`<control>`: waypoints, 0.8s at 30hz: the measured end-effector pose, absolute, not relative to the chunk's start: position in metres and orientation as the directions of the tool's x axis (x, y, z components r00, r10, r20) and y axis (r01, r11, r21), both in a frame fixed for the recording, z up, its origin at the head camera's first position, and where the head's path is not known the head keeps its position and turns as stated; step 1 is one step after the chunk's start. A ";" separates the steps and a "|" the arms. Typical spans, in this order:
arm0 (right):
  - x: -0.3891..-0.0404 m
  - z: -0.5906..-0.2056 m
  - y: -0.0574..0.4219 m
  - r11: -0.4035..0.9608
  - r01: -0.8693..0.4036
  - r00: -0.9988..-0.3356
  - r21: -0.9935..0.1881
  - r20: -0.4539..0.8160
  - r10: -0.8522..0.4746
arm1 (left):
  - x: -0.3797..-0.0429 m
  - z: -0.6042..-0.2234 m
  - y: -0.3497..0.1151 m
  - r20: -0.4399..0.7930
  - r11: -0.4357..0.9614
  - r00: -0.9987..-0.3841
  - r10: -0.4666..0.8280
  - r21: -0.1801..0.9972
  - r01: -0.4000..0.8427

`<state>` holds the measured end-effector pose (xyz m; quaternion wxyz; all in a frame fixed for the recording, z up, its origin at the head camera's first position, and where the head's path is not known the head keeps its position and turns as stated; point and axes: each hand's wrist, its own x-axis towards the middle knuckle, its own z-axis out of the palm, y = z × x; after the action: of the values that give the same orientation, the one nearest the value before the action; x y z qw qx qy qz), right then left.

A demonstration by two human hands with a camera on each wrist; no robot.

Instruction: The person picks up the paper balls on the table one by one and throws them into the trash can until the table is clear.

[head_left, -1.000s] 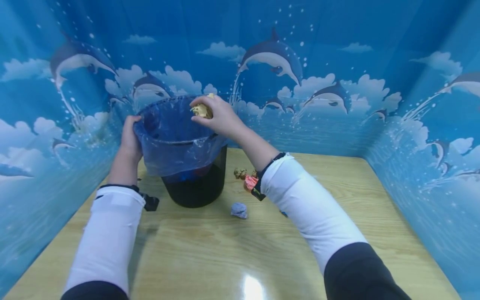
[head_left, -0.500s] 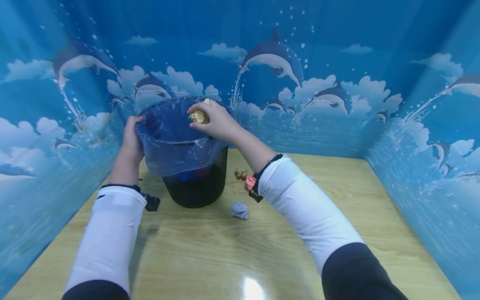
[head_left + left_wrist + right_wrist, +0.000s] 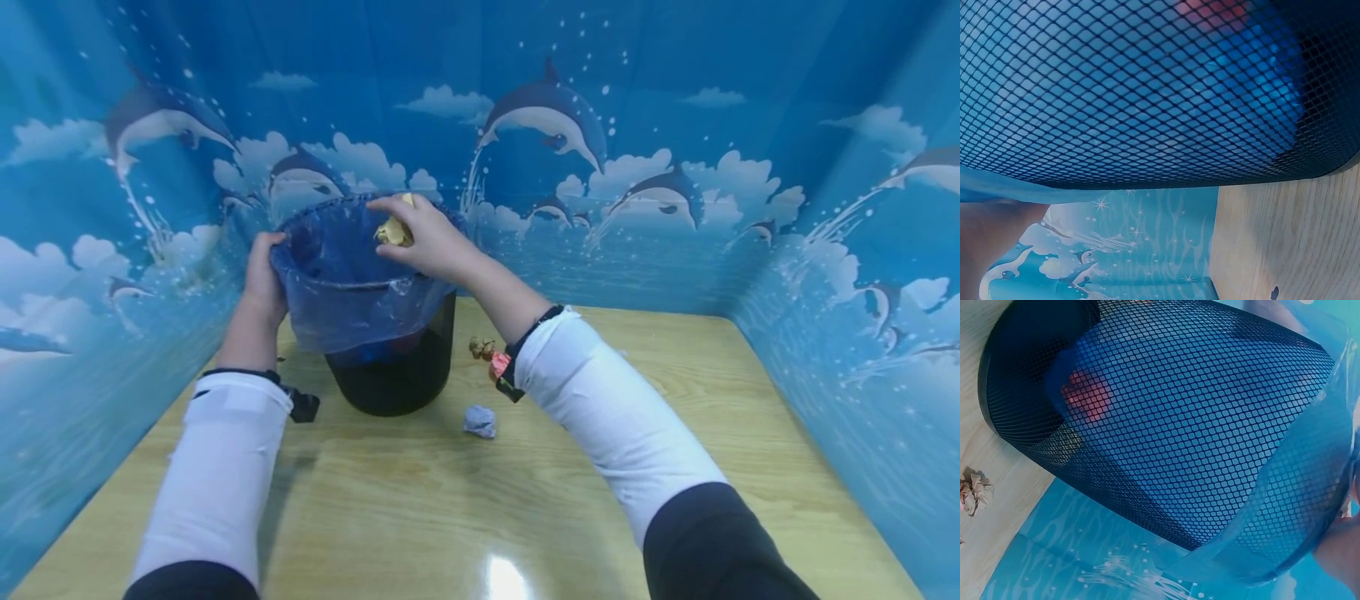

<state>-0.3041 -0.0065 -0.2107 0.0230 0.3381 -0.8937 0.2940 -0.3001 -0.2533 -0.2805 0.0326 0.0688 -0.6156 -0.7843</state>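
Observation:
A black mesh trash can (image 3: 393,379), lined with a translucent blue bag (image 3: 352,317) folded over its rim, stands on the table and leans toward the left. At its left rim my left hand (image 3: 262,275) grips the edge, thumb on top. Above the opening, my right hand (image 3: 431,237) holds a crumpled yellow paper ball (image 3: 393,232) between thumb and fingers, with the index finger raised off it. Through the mesh, a red lump (image 3: 1087,395) shows inside the bag in the right wrist view.
On the wooden table (image 3: 420,517) lie a crumpled grey-purple paper ball (image 3: 479,422), a brown one (image 3: 482,347) and a pink one (image 3: 500,364) partly behind the right wrist's camera. Blue dolphin-print curtains (image 3: 637,250) enclose the table on the back and sides.
The right hand has shifted slightly left and down over the can's opening. Its index finger has straightened away from the yellow paper ball. My left hand stays on the rim.

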 end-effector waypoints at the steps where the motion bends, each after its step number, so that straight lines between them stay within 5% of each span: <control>1: -0.304 -0.210 -0.007 0.604 -0.611 -0.775 -0.511 0.229 -0.590 | -0.300 -0.280 -0.253 -0.068 -0.241 -0.989 -0.131 0.970 -0.034; 24: -0.307 -0.200 0.021 0.658 -0.572 -0.805 -0.491 0.180 -0.565 | -0.302 -0.280 -0.255 -0.061 -0.296 -0.995 -0.079 0.955 -0.035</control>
<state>-0.3067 0.0212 -0.1998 0.0058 0.3122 -0.9104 0.2715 -0.3017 -0.2551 -0.2797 0.0137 0.0481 -0.5933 -0.8034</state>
